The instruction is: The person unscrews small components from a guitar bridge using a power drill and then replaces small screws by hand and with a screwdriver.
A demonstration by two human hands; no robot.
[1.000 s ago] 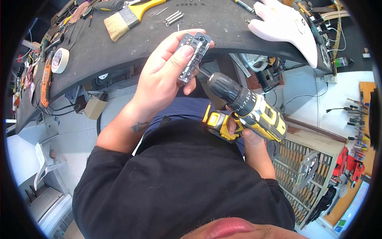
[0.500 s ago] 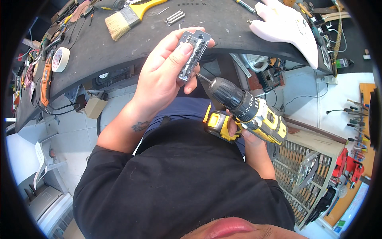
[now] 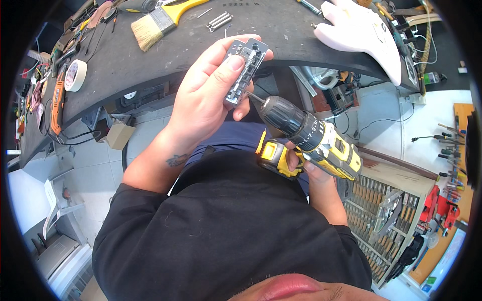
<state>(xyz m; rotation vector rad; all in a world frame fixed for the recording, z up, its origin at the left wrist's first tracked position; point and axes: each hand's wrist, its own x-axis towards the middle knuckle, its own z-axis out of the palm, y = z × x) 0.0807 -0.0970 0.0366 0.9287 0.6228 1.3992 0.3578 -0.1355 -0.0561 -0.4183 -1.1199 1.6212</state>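
My left hand [image 3: 208,85] holds up a metal guitar bridge [image 3: 247,69] with a row of small saddles, the thumb pressed on its face and the fingers behind. Around the handle of a yellow and black cordless drill [image 3: 321,143] my right hand [image 3: 315,173] is closed, partly hidden by the drill's body. The thin bit [image 3: 255,97] in the chuck points up and left to the bridge's lower edge. Whether its tip touches the bridge I cannot tell.
On the dark, curved workbench [image 3: 110,70] lie a wide paintbrush [image 3: 155,27], several springs [image 3: 220,21], a tape roll [image 3: 76,75] and an orange rotary tool [image 3: 57,103]. A white guitar body [image 3: 359,37] overhangs its right edge. A rack of tools [image 3: 384,215] stands lower right.
The drill has shifted slightly left and up, with its bit still at the bridge's lower edge. The bridge is almost unmoved in my left hand.
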